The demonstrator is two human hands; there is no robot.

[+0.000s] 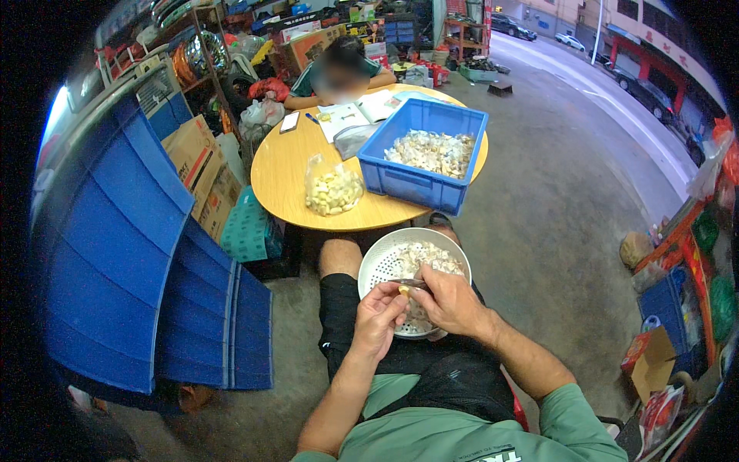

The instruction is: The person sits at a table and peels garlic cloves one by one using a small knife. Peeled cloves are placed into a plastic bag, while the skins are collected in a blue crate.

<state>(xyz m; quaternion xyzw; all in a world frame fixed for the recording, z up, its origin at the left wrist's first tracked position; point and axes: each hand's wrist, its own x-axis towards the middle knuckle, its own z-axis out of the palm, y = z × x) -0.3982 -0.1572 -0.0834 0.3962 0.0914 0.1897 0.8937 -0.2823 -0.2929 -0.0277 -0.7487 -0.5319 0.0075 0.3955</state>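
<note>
On my lap rests a white colander (376, 269) with small holes, holding loose garlic cloves and skins (417, 256). Above it, my left hand (372, 322) pinches a pale yellow garlic clove (404, 290) between thumb and fingertips. My right hand (454, 306) is closed around a small knife (410, 282), its dark blade against the clove. Beyond the colander, a clear plastic bag (334, 189) of peeled cloves sits on the round wooden table (281, 177). A blue plastic crate (404, 182) full of garlic stands beside it, reaching past the table's right edge.
Across the table a person (339, 73) leans over an open book (346, 119); a phone (289, 122) lies nearby. Blue curved panels (115, 246) and cardboard boxes (192, 158) line the left. An open carton (653, 362) and crowded shelving stand at the right.
</note>
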